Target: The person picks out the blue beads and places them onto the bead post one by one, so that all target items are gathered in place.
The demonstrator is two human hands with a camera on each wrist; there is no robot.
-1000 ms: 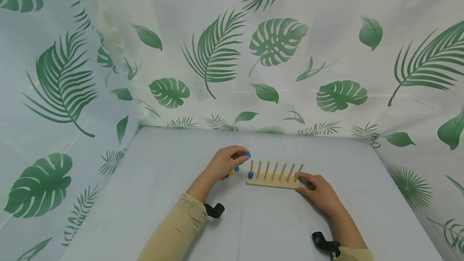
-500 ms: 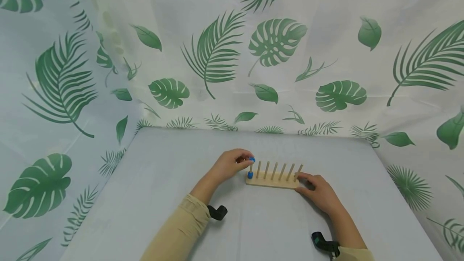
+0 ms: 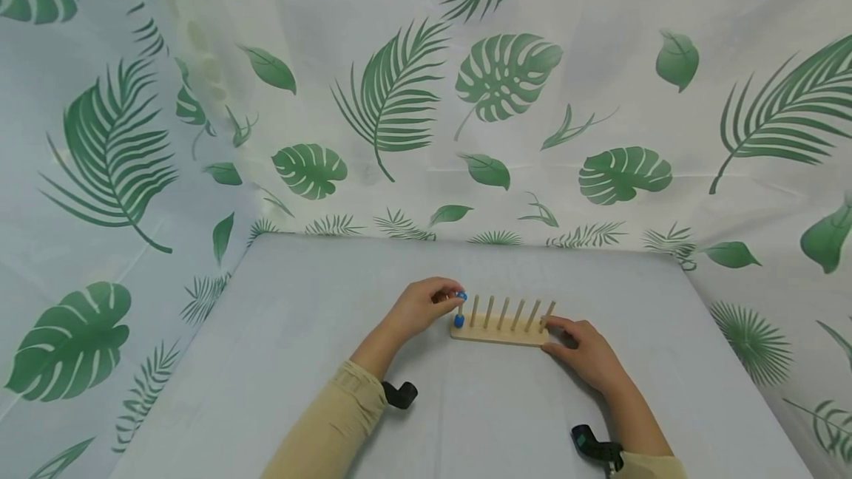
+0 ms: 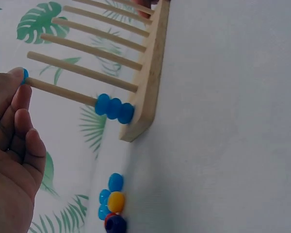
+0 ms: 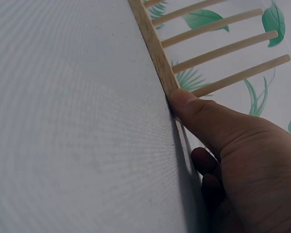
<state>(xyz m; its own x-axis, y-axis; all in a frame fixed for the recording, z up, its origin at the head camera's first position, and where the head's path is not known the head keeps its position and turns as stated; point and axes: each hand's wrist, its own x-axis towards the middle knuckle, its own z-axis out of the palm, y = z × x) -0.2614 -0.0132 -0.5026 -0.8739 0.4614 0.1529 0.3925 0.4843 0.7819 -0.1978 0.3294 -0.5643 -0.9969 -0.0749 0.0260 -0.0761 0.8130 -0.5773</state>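
Observation:
A wooden peg board [image 3: 501, 333] with a row of several upright pegs stands on the table. Three blue beads [image 4: 114, 108] are stacked at the foot of its leftmost peg. My left hand [image 3: 421, 307] pinches another blue bead [image 4: 24, 75] between thumb and finger at the tip of that same peg. At the board's other end, my right hand [image 3: 586, 355] grips the right edge, its thumb [image 5: 184, 99] pressing on the wood. The remaining pegs are bare.
Loose beads lie on the table below the left hand: blue ones, a yellow bead [image 4: 116, 202], a red one and a dark blue bead [image 4: 116, 224]. The head view has them hidden behind that hand. A leaf-patterned curtain [image 3: 506, 94] rises behind the table [image 3: 506, 420].
My left hand has moved right and slightly down, bringing the blue bead from beside the leftmost peg to its tip. The right hand keeps its grip on the board.

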